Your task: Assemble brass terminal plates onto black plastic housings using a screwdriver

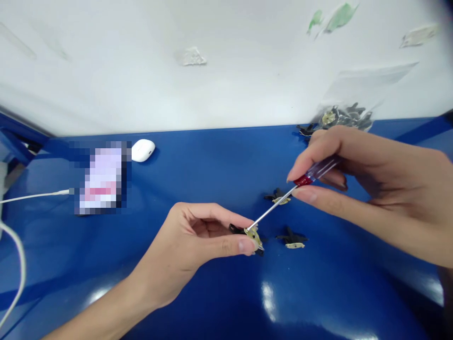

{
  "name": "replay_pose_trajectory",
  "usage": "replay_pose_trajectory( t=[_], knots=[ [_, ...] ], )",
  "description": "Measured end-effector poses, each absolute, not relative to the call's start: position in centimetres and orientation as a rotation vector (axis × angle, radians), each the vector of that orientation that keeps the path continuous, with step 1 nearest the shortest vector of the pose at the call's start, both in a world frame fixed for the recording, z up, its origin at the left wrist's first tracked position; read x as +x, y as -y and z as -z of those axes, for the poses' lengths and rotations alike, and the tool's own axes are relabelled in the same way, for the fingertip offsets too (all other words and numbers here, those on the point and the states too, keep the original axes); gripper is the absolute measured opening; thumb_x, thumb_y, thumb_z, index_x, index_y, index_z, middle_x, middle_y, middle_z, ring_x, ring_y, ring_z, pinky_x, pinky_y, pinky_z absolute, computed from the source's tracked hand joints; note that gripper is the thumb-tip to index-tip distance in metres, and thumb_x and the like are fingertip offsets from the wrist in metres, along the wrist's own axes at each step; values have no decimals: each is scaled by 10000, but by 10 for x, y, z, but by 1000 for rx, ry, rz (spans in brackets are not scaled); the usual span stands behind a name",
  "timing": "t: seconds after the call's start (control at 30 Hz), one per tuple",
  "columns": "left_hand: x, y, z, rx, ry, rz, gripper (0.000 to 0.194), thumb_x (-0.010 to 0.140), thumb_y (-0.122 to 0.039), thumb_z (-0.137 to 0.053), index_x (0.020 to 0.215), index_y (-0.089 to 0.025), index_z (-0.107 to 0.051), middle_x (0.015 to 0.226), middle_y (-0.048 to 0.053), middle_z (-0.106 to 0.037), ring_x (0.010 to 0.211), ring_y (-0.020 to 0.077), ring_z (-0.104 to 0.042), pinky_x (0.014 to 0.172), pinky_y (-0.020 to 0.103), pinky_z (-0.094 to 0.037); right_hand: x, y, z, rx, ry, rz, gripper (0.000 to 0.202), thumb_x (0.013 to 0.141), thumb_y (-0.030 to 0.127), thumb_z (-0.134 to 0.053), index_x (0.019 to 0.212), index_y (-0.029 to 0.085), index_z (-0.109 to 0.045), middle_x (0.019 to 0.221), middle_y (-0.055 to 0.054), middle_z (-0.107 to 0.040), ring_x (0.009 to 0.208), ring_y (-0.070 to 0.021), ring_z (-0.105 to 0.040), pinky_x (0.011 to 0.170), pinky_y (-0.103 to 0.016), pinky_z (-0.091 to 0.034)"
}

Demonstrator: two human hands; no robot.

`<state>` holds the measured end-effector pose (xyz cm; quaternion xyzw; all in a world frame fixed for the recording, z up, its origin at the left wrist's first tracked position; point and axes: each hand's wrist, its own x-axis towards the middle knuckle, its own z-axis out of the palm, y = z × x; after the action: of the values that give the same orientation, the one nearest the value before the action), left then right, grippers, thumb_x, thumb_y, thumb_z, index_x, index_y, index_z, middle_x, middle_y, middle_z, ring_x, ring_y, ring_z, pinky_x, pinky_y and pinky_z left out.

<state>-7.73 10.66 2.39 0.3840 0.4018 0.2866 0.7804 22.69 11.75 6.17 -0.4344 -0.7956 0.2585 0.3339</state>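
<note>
Between the thumb and fingers of my left hand (208, 241) is a small black and brass-coloured part (253, 234), partly hidden by the thumb. My right hand (368, 189) is closed round the clear and red handle of a screwdriver (272, 207). The screwdriver's metal shaft slants down to the left, and its tip meets the upper edge of the brass plate. Just behind the shaft lies a similar black and brass part (282, 200). Another such part (295, 244) rests to the right of my left fingertips.
A clear plastic bag (348, 115) of black parts leans against the white wall (247, 85) at the back right. On the left of the blue table (198, 165) are a blurred-out phone (102, 177), a white case (143, 150) and a white cable (38, 194).
</note>
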Motion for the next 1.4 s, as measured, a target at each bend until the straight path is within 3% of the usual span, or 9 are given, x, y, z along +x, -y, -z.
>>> replay_pose_trajectory(
  t=[0.13, 0.27, 0.47, 0.7, 0.87, 0.93, 1.1, 1.27, 1.4],
  knots=[
    [-76, -110, -24, 846, -929, -677, 208, 905, -89, -1051, 1030, -243, -990, 951, 19, -965, 850, 115, -893, 837, 108, -680, 227, -117, -61, -1178, 2121, -596, 119, 1098, 452, -868, 1116, 349, -812, 771, 52, -723, 581, -142, -544, 489, -339, -385],
    [-75, -113, -22, 848, -989, -724, 247, 832, -52, -1079, 968, -238, -987, 907, 6, -954, 819, 99, -868, 789, 76, -649, 223, -121, -59, -1116, 2236, -446, 326, 1193, 460, -720, 921, 281, -721, 798, 32, -665, 636, -131, -550, 543, -310, -421],
    [-76, -111, -20, 891, -1013, -740, 142, 896, -166, -1079, 970, -261, -1004, 948, 18, -968, 854, 118, -885, 827, 102, -674, 226, -118, -57, -1242, 2191, -630, 145, 1160, 529, -757, 1190, 388, -749, 1015, 70, -794, 797, -167, -707, 631, -315, -510],
    [-77, -111, -20, 915, -997, -752, 153, 908, -164, -1072, 967, -290, -1008, 940, -3, -968, 854, 116, -893, 824, 96, -676, 220, -119, -59, -1167, 2239, -420, 439, 1232, 561, -624, 890, 290, -672, 835, 48, -627, 656, -132, -557, 599, -308, -452],
    [-77, -109, -18, 951, -968, -764, 189, 906, -153, -1077, 949, -322, -1004, 980, -20, -975, 902, 139, -923, 869, 129, -705, 222, -116, -60, -1260, 2158, -610, 190, 1162, 572, -749, 1197, 386, -729, 1010, 77, -791, 822, -162, -743, 641, -309, -550],
    [-77, -108, -18, 968, -970, -769, 194, 911, -151, -1074, 960, -326, -1005, 979, -23, -975, 899, 137, -924, 867, 128, -707, 219, -115, -59, -1258, 2121, -578, 187, 1159, 535, -770, 1122, 361, -713, 941, 82, -764, 749, -153, -703, 638, -318, -533],
    [-78, -108, -18, 983, -984, -774, 173, 917, -153, -1067, 967, -307, -1007, 968, -11, -975, 895, 141, -923, 856, 120, -704, 211, -114, -56, -1173, 2193, -289, 400, 1221, 543, -663, 925, 274, -677, 868, 48, -615, 630, -116, -506, 598, -323, -433],
    [-78, -107, -17, 983, -997, -781, 181, 901, -173, -1077, 949, -331, -1006, 981, -21, -977, 898, 148, -927, 869, 133, -712, 219, -113, -59, -1262, 2163, -569, 240, 1181, 613, -697, 1172, 375, -723, 1035, 66, -776, 844, -148, -751, 655, -281, -567],
    [-78, -107, -18, 1014, -1002, -782, 174, 903, -178, -1076, 963, -327, -1009, 963, -18, -974, 875, 146, -922, 849, 130, -706, 219, -113, -57, -1293, 2099, -609, 201, 1159, 573, -759, 1130, 379, -715, 926, 103, -772, 715, -131, -712, 638, -271, -563]
  ],
)
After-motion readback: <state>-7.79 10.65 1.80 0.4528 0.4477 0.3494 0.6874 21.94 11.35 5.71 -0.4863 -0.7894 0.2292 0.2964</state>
